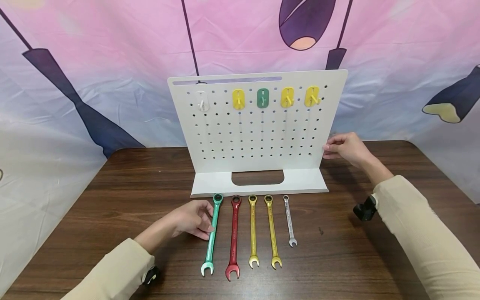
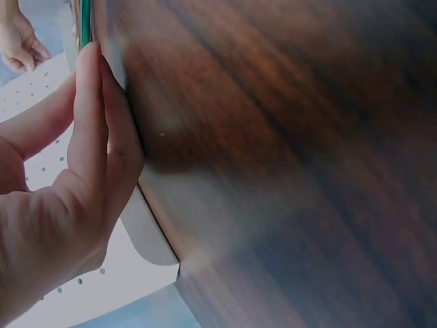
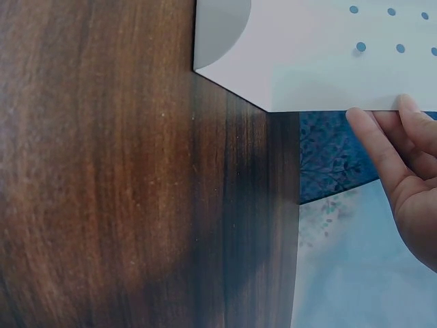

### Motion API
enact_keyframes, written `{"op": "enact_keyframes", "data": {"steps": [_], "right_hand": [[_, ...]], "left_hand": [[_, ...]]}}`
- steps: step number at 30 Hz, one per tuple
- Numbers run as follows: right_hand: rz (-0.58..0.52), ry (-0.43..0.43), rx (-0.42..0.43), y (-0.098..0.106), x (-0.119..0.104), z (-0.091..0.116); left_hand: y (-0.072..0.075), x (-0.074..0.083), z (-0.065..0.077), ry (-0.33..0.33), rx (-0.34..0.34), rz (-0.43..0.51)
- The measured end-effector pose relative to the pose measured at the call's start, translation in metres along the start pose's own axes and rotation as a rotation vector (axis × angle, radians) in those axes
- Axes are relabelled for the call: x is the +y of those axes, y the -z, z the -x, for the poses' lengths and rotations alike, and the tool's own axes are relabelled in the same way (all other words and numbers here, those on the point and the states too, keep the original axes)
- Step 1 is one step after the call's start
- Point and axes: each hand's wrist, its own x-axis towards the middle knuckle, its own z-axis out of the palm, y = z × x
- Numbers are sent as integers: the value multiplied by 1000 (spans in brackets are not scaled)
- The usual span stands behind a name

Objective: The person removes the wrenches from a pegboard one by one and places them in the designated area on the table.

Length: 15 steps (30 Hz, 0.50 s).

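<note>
In the head view, my left hand (image 1: 193, 220) holds the green combination wrench (image 1: 211, 239) by its shaft, with thumb and fingertips on it. Its ring end lies against the front edge of the white pegboard stand (image 1: 258, 125). My right hand (image 1: 348, 148) is at the board's right side edge. The right wrist view shows that hand pinching the edge, thumb on the front face (image 3: 321, 75). To the right of the green wrench lie a red wrench (image 1: 234, 237), two yellow wrenches (image 1: 253, 233) and a small silver wrench (image 1: 288, 221), open ends toward me.
Along the board's upper part sit a white hook (image 1: 203, 101), a green hook (image 1: 263, 98) and three yellow hooks (image 1: 238, 99). The stand rests on a dark wooden table (image 1: 131, 187). Behind hangs a printed pink and blue cloth (image 1: 131, 50).
</note>
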Motion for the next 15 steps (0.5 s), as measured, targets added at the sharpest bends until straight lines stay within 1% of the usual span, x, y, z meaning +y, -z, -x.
{"op": "enact_keyframes", "data": {"steps": [10, 15], "right_hand": [[2, -9, 27, 0, 0, -1], [-13, -9, 30, 0, 0, -2]], "left_hand": [[0, 0, -1, 15, 0, -29], [1, 0, 0, 31, 13, -35]]}}
